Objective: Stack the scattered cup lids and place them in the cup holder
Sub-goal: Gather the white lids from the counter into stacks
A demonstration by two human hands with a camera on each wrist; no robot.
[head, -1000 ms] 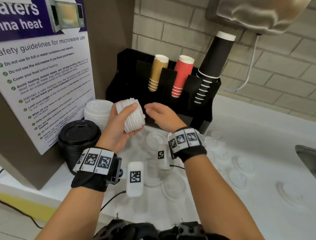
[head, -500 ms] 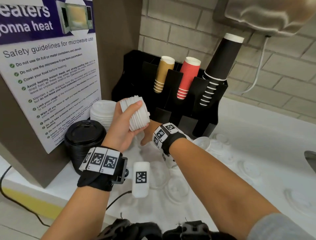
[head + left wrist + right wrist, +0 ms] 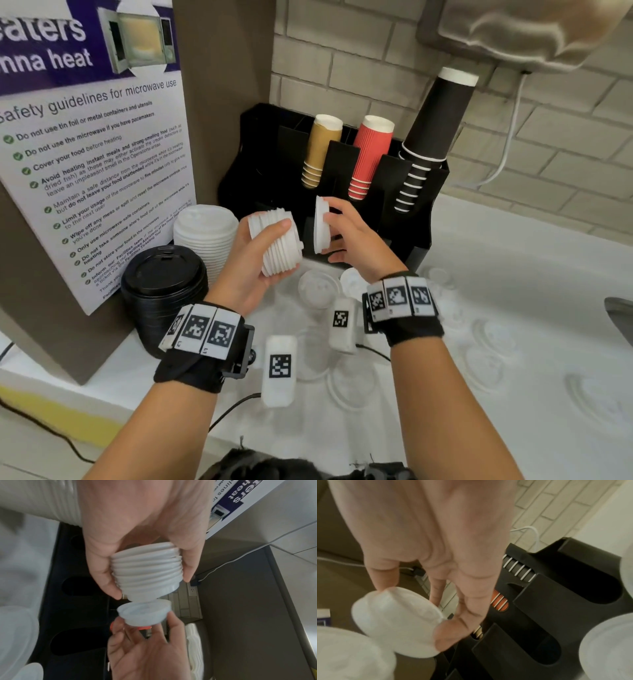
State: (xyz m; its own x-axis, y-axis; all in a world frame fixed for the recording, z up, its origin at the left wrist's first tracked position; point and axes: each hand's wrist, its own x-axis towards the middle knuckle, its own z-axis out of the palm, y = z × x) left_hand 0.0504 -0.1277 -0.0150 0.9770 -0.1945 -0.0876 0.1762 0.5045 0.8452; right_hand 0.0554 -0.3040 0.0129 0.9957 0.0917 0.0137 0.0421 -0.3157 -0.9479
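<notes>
Loose white lids (image 3: 346,383): flat on the white counter (image 3: 513,274) in the lower middle and right of the head view, faint against the surface, several partly behind the wrists.

Left hand (image 3: 253,263): centre of the frame, raised above the counter. Fingers and thumb curled round a stack of white lids (image 3: 277,243), held on its side with the thumb across the top. The left wrist view shows about 10 nested rims in this stack.

Right hand (image 3: 352,240): just right of the stack. Fingertips and thumb pinch 1 single white lid (image 3: 321,224) by its rim, the lid on edge and facing the open end of the stack. In the head view a narrow gap separates lid and stack; in the left wrist view the lid sits just beside the stack's end, and contact cannot be told.

Black lid stack (image 3: 161,291): left of centre, standing on the counter.

Tall white lid stack (image 3: 205,236): behind the black one, against the poster.

Microwave safety poster (image 3: 92,164): left side of the frame.

Black cup holder (image 3: 260,164): upper centre, against the brick wall. It carries 3 columns of upturned cups: tan cups (image 3: 320,150), red cups (image 3: 370,154), black cups (image 3: 431,137). The front slots seen in the right wrist view are dark.
</notes>
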